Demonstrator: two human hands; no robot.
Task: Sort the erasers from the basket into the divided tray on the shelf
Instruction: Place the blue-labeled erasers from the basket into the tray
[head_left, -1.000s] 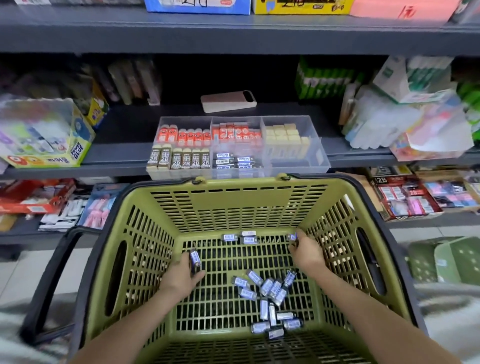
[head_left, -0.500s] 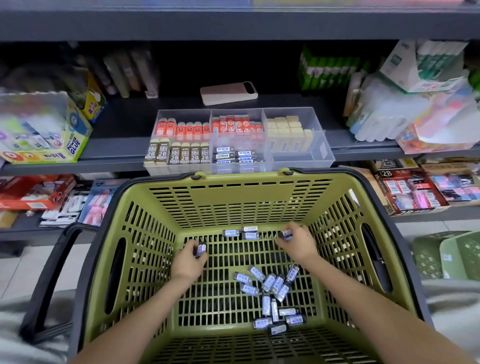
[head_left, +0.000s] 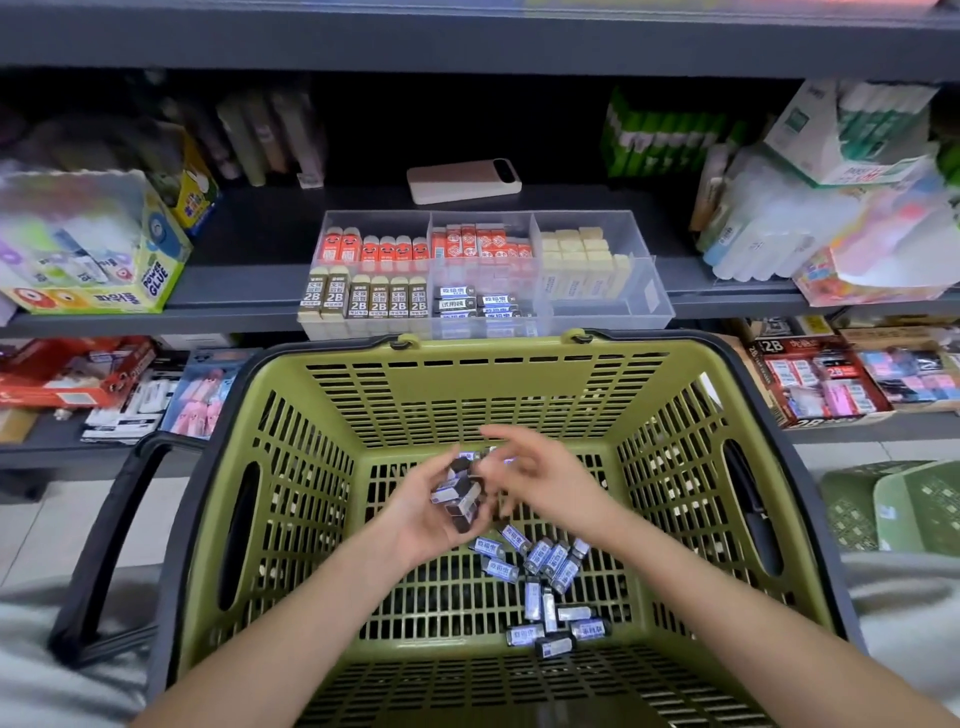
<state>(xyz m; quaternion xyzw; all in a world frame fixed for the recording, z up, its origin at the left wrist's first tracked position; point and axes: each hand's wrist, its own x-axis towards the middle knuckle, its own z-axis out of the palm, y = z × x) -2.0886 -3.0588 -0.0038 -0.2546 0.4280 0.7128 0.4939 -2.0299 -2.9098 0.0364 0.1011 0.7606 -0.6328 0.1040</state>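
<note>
My left hand (head_left: 421, 512) is cupped palm-up over the green basket (head_left: 524, 384) and holds several small black erasers (head_left: 460, 491) with blue-white labels. Right beside them, my right hand (head_left: 540, 480) hovers with fingers spread and blurred, fingertips at the pile. More of the same erasers (head_left: 545, 564) lie loose on the basket floor below my hands. The clear divided tray (head_left: 608, 306) stands on the shelf just beyond the basket. It holds red, brown 2B, black and cream erasers in separate compartments.
A pink power bank (head_left: 465, 180) lies behind the tray. A glue box (head_left: 98, 260) sits at the shelf's left, plastic packs (head_left: 831, 228) at its right. Lower shelves carry boxed stationery (head_left: 815, 379). Another green basket (head_left: 893, 506) stands on the floor at right.
Both hands rose from the basket floor and came together at the middle. The erasers from the far row are now gathered in my left palm, and my right hand opened beside them.
</note>
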